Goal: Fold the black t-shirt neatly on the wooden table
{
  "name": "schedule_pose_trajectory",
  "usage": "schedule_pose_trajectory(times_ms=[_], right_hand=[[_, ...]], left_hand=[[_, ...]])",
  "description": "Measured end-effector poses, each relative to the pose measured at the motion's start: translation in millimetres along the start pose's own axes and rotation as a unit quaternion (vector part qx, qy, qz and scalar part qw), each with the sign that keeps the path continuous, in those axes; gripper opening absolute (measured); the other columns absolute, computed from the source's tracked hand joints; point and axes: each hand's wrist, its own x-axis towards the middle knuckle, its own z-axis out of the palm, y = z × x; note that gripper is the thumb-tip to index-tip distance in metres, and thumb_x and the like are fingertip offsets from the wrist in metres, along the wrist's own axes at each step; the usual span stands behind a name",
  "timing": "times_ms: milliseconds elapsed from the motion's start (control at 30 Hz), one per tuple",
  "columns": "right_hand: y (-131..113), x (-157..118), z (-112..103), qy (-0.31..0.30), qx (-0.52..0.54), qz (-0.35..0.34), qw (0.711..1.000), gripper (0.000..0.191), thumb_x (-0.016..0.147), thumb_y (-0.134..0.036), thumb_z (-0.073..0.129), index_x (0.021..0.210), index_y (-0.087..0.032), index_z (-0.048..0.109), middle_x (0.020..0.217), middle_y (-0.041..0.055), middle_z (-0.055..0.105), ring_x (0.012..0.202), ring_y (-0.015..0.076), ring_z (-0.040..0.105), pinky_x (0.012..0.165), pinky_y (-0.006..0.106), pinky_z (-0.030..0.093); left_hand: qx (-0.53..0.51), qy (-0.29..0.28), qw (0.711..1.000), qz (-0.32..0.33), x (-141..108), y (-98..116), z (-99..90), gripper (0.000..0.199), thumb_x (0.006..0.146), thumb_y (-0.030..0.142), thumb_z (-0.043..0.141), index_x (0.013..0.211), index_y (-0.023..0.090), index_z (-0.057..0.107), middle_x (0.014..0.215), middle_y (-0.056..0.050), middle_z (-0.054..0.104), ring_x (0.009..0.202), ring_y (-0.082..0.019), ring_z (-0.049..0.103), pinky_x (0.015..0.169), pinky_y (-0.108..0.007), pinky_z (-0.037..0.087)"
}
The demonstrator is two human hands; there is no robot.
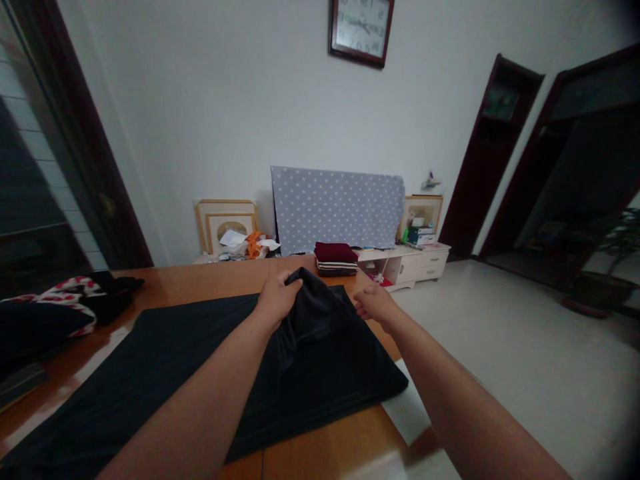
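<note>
A large black cloth (200, 360) lies spread on the wooden table (190, 280), its right part raised in folds. My left hand (280, 297) is closed on a lifted edge of this cloth, thumb on top. Just past the cloth's far right side is my right hand (376, 305), its fingers curled together near the edge; what they hold, if anything, is too small to make out.
A folded stack of clothes (336, 259) sits at the table's far edge. Dark and patterned clothes (75, 303) are heaped at the left. Behind stand a dotted cloth cover (340, 210) and a white cabinet (420, 267).
</note>
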Motion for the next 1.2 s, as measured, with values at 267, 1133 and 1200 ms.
schedule_pose_trajectory(times_ms=[267, 1133, 1200], right_hand=[[11.6, 4.9, 43.6, -0.127, 0.165, 0.139, 0.968, 0.032, 0.099, -0.040, 0.044, 0.104, -0.012, 0.056, 0.087, 0.0153, 0.068, 0.080, 0.0224, 0.072, 0.067, 0.035, 0.062], [19.4, 39.6, 75.7, -0.102, 0.401, 0.166, 0.895, 0.068, 0.087, -0.077, 0.042, 0.133, -0.028, 0.048, 0.136, 0.0149, 0.050, 0.121, 0.0310, 0.053, 0.087, 0.053, 0.052], [21.0, 32.8, 74.7, -0.041, 0.374, 0.186, 0.908, 0.065, 0.089, -0.072, 0.043, 0.136, -0.027, 0.046, 0.140, 0.0154, 0.047, 0.126, 0.0303, 0.050, 0.092, 0.051, 0.051]], left_hand=[[0.045, -0.041, 0.997, 0.043, -1.3, 31.4, -6.7, 0.029, 0.078, 0.038, 0.068, 0.097, 0.017, 0.074, 0.089, -0.006, 0.075, 0.084, -0.023, 0.067, 0.074, -0.031, 0.049], [-0.061, -0.043, 0.997, 0.028, -15.4, 23.0, 25.2, 0.027, 0.080, 0.036, 0.067, 0.097, 0.017, 0.075, 0.089, -0.005, 0.075, 0.081, -0.020, 0.067, 0.073, -0.029, 0.049], [-0.083, -0.040, 0.996, 0.009, -12.3, 18.6, 24.4, 0.029, 0.079, 0.038, 0.069, 0.098, 0.016, 0.074, 0.088, -0.006, 0.074, 0.080, -0.021, 0.067, 0.071, -0.030, 0.050]])
